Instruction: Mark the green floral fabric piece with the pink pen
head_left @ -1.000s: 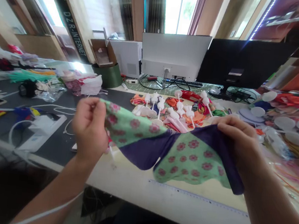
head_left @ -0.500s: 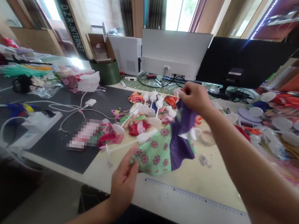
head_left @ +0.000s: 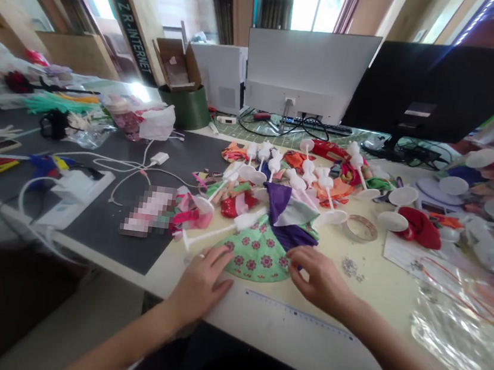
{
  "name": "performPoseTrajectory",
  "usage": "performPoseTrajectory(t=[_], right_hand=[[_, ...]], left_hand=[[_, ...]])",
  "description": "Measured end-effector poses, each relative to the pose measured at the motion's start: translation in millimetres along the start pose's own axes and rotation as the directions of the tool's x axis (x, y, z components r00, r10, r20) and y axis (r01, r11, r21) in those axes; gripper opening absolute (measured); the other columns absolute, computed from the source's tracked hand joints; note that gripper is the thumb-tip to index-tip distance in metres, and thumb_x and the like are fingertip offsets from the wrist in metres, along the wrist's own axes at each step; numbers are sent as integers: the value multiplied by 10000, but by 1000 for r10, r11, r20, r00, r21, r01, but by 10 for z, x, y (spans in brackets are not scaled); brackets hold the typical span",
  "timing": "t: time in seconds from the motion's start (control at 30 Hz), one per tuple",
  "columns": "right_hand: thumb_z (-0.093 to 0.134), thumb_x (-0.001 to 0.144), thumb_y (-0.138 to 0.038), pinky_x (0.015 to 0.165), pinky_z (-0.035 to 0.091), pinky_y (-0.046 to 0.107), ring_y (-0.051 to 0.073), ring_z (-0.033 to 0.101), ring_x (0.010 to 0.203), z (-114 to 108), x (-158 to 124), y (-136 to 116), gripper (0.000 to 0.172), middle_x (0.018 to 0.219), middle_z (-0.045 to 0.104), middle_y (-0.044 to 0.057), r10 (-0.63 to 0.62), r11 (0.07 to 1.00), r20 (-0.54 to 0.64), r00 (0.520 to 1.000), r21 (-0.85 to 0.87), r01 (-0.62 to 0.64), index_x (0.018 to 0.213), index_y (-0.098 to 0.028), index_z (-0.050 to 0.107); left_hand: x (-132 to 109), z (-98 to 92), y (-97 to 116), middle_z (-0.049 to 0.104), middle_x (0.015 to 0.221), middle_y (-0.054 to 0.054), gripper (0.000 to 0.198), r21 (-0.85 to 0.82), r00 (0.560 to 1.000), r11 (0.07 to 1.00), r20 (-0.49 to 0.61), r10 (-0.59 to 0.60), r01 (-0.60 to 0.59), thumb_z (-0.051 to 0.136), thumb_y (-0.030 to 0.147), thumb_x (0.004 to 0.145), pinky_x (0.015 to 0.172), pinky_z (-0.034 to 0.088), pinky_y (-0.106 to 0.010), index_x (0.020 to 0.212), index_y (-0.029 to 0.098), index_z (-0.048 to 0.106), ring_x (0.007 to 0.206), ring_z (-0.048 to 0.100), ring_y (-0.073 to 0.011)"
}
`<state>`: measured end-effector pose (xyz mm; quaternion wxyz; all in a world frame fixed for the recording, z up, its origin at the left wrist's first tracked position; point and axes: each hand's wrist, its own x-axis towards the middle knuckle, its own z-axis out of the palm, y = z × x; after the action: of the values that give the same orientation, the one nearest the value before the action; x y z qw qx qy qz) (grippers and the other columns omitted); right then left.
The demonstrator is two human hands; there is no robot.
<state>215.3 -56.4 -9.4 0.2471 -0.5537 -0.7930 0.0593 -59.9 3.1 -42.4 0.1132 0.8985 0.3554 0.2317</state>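
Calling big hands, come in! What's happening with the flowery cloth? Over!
Left hand flat beside cloth, right hand fingertips at its edge. Cloth green, flowered, purple bunched on top. In the way: white stick lying over its upper left.

The left hand (head_left: 202,278) lies flat on the worktop (head_left: 350,294) at the edge of a green floral cloth (head_left: 256,255) with purple panels, while the right hand (head_left: 321,275) seems to pinch its other edge, just above a ruler (head_left: 298,314), with a white plastic stand (head_left: 223,233) lying against the cloth's top.
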Motion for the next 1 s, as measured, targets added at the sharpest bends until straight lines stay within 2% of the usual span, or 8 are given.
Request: performPoseTrajectory(t=[0.13,0.23,0.3,0.4,0.47,0.6,0.73,1.0], right_hand=[[427,873,-116,717,507,333,205,586,849,137,-230,-70,158,885,641,96,-92,995,91,992,-28,95,809,-172,560],[430,869,-112,676,496,336,200,552,768,82,-345,-66,160,803,607,81,-76,992,155,985,-89,91,782,-173,551],[422,876,-124,667,489,340,195,535,737,23,-410,-61,173,776,594,77,-50,990,143,988,-120,68,774,-172,553],[430,881,-133,762,500,366,216,557,864,9,-447,-103,161,878,629,107,-46,992,90,995,-114,56,805,-163,569],[473,863,-136,850,495,386,230,555,972,68,-433,-161,113,1015,645,121,-88,991,91,992,-98,96,821,-162,575],[484,853,-145,871,510,388,225,576,967,227,-427,-250,98,1068,651,113,-131,986,121,984,-88,142,809,-158,571],[473,849,-140,888,516,399,230,579,980,285,-499,-266,106,1060,653,109,-123,989,88,988,-72,129,825,-158,575],[437,859,-101,903,517,429,231,591,977,327,-529,-236,162,1059,659,86,-161,987,-28,987,-25,161,809,-177,571]], left_hand=[[109,-6,2,606,1185,-137,313,116,989,988,117,89,-102,549,300,860,921,476,-487,1125,167,650,1076,556,-312],[58,-66,74,636,1104,-107,239,47,975,983,150,166,-175,527,283,879,884,503,-426,1042,192,675,1000,594,-266],[24,-92,81,652,1061,-87,221,-22,977,983,115,181,-180,507,276,896,846,522,-362,1023,195,669,938,620,-221],[78,-49,15,663,1049,-83,232,-27,991,990,0,135,-135,466,261,923,826,524,-336,1032,177,654,925,632,-204],[191,24,-46,659,1087,-84,255,14,993,993,-13,119,-118,438,247,935,856,514,-362,1059,176,649,971,623,-220],[471,151,-110,633,1180,-85,304,87,994,994,84,64,-71,391,209,941,894,493,-401,1128,179,629,1050,594,-254],[653,148,-74,620,1138,-130,294,144,977,986,183,-112,86,433,216,919,842,487,-432,1151,146,600,976,602,-285],[752,150,24,621,835,-63,113,107,963,980,195,-184,166,486,129,831,780,454,-325,771,172,571,844,590,-215]])
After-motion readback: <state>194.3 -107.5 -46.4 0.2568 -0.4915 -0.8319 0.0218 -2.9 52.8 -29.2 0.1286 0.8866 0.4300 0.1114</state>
